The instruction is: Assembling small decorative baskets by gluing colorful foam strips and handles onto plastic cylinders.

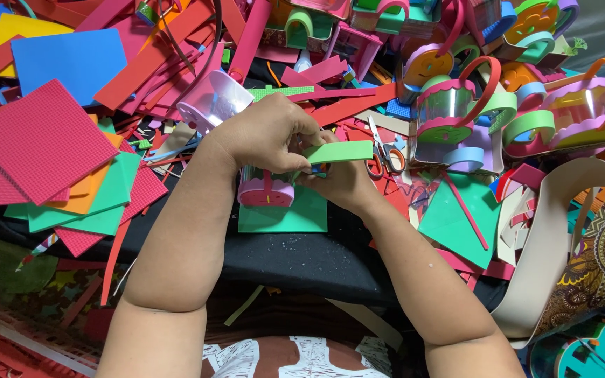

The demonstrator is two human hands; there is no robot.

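Hands meet at the middle of a counter (302, 262) draped in black cloth and heaped with foam craft scraps. The left hand (264, 133) arches over a small clear cup (266, 185) with a pink scalloped foam base, its grip clenched, fingertips pinching down at the cup's top edge and at the near end of a green strip (337, 151). The right hand (341, 183) comes in from below, its grip closed on the same strip, thumb and fingers pressing it where it meets the cup. The strip runs flat toward the right, just above the right hand. Something small and blue-red shows between the fingers, too hidden to tell what it is.

The cup stands on a green sheet (285, 217) lying on the black cloth. Scissors (385, 155) with orange handles lie just beside the strip's far end. A second clear cup (213, 101) with a pale pink base lies tipped on its side just behind the left wrist. A red textured square (40, 140) rests on stacked orange and green sheets at the left, with a blue sheet (68, 59) behind it. Finished baskets (456, 112) with arched foam handles crowd the far right, and a green triangle (456, 217) lies near the right forearm.
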